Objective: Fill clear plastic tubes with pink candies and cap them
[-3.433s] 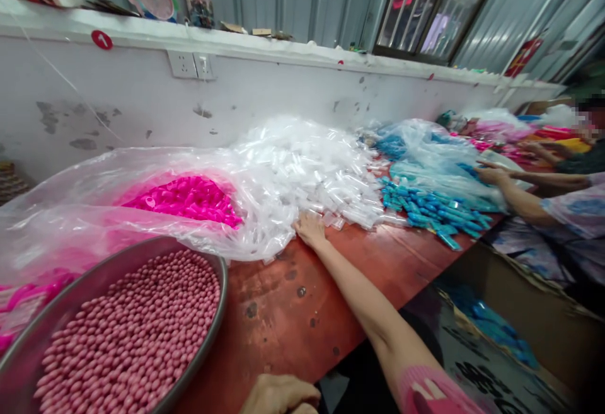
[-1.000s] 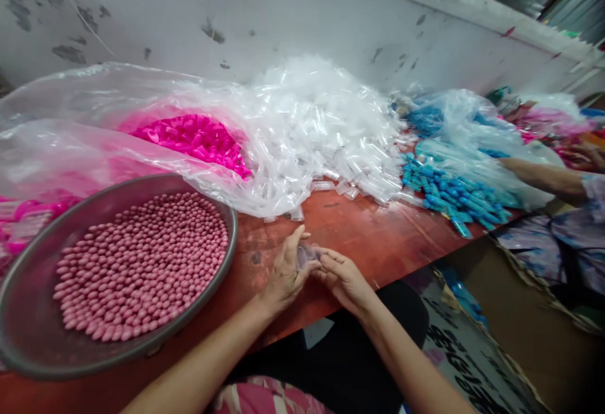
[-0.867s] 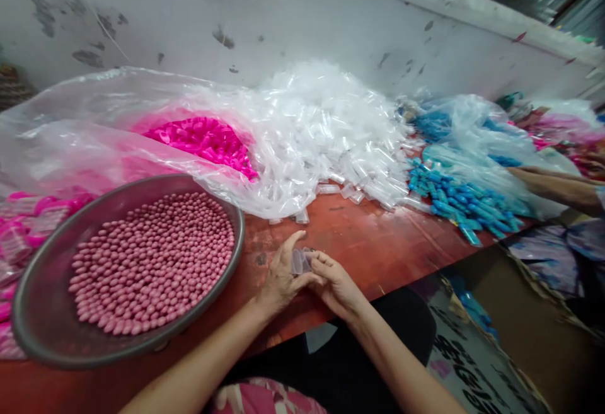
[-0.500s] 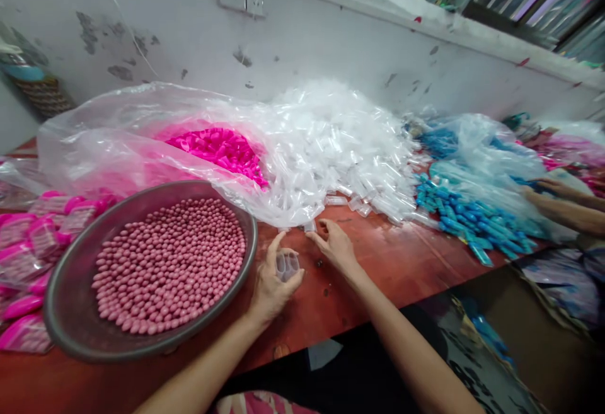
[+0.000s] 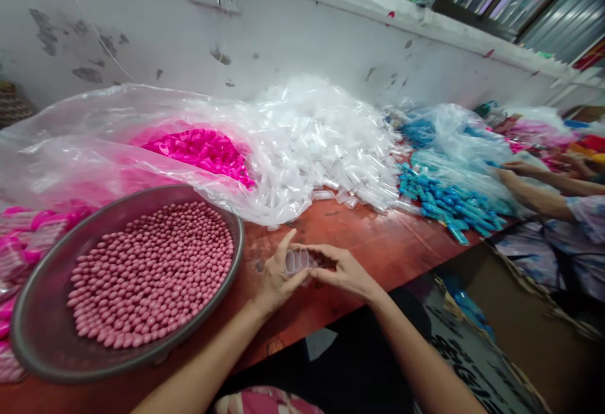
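Note:
Just right of the large basin, my left hand (image 5: 275,281) is closed around a few small clear plastic containers (image 5: 295,261), their oval open ends facing me. From the right, my right hand (image 5: 347,272) meets them, thumb and fingers pinched on a clear container at the end of the row, mostly hidden by the fingers. Pink oval beads (image 5: 155,269) fill much of the dark grey basin (image 5: 240,237). Behind my hands a big heap of the same clear containers (image 5: 340,137) spreads from a plastic bag.
Bright pink caps (image 5: 203,152) lie in the clear bag (image 5: 85,130) behind the basin. Filled pink-capped containers (image 5: 33,237) are heaped at left. To the right are blue pieces (image 5: 444,203) and a co-worker's hands (image 5: 515,174). The red table's front edge (image 5: 392,288) slants before me.
My right hand has drawn back from the heap's edge with a clear container and joined my left hand. The view has shifted right, so the basin sits further left.

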The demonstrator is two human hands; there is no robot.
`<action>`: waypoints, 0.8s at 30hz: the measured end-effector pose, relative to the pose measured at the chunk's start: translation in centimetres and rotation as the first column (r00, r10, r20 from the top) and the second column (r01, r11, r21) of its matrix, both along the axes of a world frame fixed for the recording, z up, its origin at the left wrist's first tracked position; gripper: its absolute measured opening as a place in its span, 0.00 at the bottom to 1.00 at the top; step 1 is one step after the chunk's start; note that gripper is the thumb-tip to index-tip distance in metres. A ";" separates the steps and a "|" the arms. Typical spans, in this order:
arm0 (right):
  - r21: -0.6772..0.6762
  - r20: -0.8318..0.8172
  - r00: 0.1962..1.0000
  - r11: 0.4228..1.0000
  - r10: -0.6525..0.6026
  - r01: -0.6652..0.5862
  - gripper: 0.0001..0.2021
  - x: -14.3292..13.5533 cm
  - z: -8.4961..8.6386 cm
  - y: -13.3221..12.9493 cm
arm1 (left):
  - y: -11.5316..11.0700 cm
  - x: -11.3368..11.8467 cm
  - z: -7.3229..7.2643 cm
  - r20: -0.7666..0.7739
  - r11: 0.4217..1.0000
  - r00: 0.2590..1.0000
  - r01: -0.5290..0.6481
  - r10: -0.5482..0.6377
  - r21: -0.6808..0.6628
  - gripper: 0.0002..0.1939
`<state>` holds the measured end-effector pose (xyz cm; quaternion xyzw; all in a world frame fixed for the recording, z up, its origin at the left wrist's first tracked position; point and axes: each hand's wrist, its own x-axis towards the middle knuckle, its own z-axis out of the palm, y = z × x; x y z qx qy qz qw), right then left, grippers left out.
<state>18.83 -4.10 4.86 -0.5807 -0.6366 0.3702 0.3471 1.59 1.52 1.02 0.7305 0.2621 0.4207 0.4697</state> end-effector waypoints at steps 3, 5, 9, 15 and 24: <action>-0.089 -0.350 0.934 0.995 -0.074 0.045 0.21 -0.5 -0.5 -1.2 | -0.4 0.5 0.1 0.082 0.986 0.993 0.099 -0.088 -0.138 0.39; -0.103 -0.521 0.845 0.992 -0.121 0.078 0.22 -0.9 -1.4 -1.5 | -0.5 0.6 0.2 0.163 0.964 0.981 0.142 -0.107 -0.224 0.40; -0.101 -0.588 0.759 0.956 -0.280 0.275 0.19 -1.7 -2.7 -1.8 | -0.9 0.9 -0.2 0.277 0.910 0.956 0.198 -0.096 -0.365 0.45; 0.053 -0.356 0.837 0.886 -0.415 0.462 0.11 -2.6 -3.0 -1.9 | -1.5 1.6 -1.2 0.153 0.904 0.980 0.177 -0.126 -0.389 0.50; -0.067 -0.530 0.826 0.980 -0.194 0.188 0.32 -1.7 -3.5 -2.8 | -1.2 1.2 -0.4 0.318 0.867 0.944 0.232 -0.090 -0.441 0.51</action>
